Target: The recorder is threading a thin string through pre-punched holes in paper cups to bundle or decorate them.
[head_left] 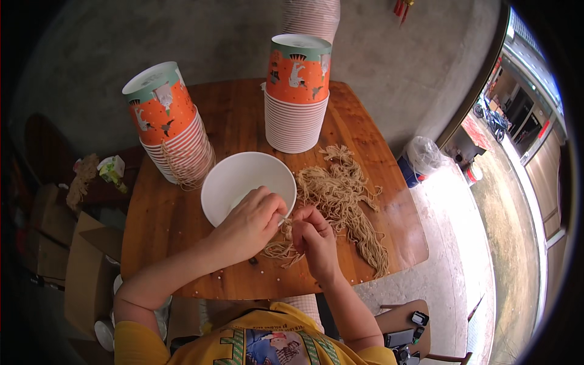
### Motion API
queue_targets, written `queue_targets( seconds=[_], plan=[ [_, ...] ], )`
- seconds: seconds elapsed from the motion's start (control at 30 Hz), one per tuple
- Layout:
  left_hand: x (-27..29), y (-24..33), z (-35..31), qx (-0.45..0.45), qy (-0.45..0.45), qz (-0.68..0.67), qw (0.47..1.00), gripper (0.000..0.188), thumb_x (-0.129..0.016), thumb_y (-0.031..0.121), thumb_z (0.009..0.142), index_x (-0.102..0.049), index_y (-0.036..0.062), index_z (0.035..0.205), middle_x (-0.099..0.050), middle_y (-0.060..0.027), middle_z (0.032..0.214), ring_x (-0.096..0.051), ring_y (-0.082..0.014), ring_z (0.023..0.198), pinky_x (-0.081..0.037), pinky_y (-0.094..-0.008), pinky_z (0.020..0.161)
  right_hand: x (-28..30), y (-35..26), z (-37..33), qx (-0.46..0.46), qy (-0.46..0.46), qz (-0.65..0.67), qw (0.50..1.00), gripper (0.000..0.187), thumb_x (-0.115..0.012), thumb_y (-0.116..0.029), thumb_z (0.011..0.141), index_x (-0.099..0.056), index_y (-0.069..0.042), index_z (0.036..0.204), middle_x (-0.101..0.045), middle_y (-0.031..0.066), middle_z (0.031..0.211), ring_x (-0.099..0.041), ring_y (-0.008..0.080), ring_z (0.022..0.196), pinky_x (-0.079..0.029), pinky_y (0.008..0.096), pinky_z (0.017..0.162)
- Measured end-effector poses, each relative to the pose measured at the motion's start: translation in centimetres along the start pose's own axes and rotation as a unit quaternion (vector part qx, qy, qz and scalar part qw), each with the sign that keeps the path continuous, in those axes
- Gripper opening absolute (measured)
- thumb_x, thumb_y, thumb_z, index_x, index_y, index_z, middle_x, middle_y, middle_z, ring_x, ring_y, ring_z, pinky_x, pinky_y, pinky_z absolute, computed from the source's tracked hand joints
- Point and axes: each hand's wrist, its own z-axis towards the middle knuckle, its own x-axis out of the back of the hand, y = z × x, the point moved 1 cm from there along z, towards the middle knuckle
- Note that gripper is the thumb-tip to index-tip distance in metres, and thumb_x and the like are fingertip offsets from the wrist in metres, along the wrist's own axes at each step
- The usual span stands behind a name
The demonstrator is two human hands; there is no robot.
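Note:
A white paper bucket [233, 175] lies on the wooden table in front of me, its round mouth facing up toward me. My left hand [255, 216] is closed over its near right rim, thumb and fingers pinched there; the fingertips are partly hidden. Just right of it, my right hand [314, 234] is closed in a pinch on thin tan string at the rim. A loose bundle of tan string [340, 188] spreads over the table beyond and right of this hand, with strands trailing under both hands.
Two stacks of upturned orange-and-green paper buckets stand farther back, a left stack [161, 115] draped with string and a right stack [297, 91]. The wooden table [401, 234] has a curved right edge. An open cardboard box [91, 261] sits at lower left, a stool [420, 310] at lower right.

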Motion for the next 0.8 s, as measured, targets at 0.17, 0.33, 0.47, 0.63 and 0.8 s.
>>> queue_targets(
  seconds=[0.17, 0.33, 0.47, 0.63, 0.8],
  plan=[
    [0.1, 0.1, -0.1, 0.003, -0.001, 0.015, 1.0, 0.007, -0.053, 0.002, 0.088, -0.051, 0.0037, 0.095, -0.05, -0.0112, 0.094, -0.055, -0.0295, 0.09, -0.046, -0.0389, 0.077, -0.5, 0.2, -0.8, -0.029, 0.019, 0.001, 0.999, 0.004, -0.05, -0.008, 0.09, -0.053, -0.009, 0.089, -0.049, -0.0032, 0.063, -0.041, 0.0034, 0.051, -0.03, 0.0186, 0.044],
    [0.3, 0.1, -0.1, 0.011, -0.003, 0.053, 0.999, 0.01, -0.055, 0.004, 0.087, -0.048, 0.0048, 0.094, -0.052, -0.0101, 0.094, -0.055, -0.0309, 0.09, -0.047, -0.0427, 0.078, -0.5, 0.8, -1.3, -0.04, 0.014, -0.007, 0.999, 0.004, -0.051, -0.01, 0.091, -0.053, -0.01, 0.089, -0.049, -0.0044, 0.064, -0.041, 0.0029, 0.051, -0.03, 0.0181, 0.045],
    [0.4, 0.0, -0.1, 0.019, -0.003, 0.047, 0.999, 0.008, -0.055, 0.003, 0.087, -0.049, 0.0045, 0.092, -0.053, -0.0097, 0.091, -0.056, -0.0309, 0.088, -0.047, -0.0424, 0.076, -0.8, 1.2, -1.8, -0.036, -0.003, -0.004, 0.999, 0.004, -0.051, -0.011, 0.092, -0.053, -0.011, 0.088, -0.046, -0.0065, 0.064, -0.038, 0.002, 0.052, -0.028, 0.0182, 0.046],
    [0.3, -0.1, 0.2, -0.014, 0.014, 0.059, 0.998, 0.006, -0.054, 0.003, 0.086, -0.049, 0.0044, 0.09, -0.053, -0.0094, 0.088, -0.055, -0.03, 0.086, -0.047, -0.042, 0.075, -1.2, 2.2, -1.8, -0.01, -0.018, -0.019, 1.0, 0.004, -0.051, -0.011, 0.092, -0.051, -0.011, 0.087, -0.042, -0.0081, 0.066, -0.034, 0.0013, 0.055, -0.026, 0.0185, 0.049],
    [0.6, -0.4, 0.2, -0.026, 0.038, 0.069, 0.997, 0.005, -0.054, 0.003, 0.086, -0.051, 0.0034, 0.09, -0.054, -0.0107, 0.087, -0.056, -0.0306, 0.083, -0.046, -0.041, 0.073, -1.7, 2.4, -1.9, -0.027, 0.0, 0.036, 0.999, 0.004, -0.05, -0.01, 0.093, -0.051, -0.011, 0.089, -0.042, -0.0078, 0.066, -0.034, 0.0013, 0.055, -0.027, 0.0187, 0.049]
  ],
)
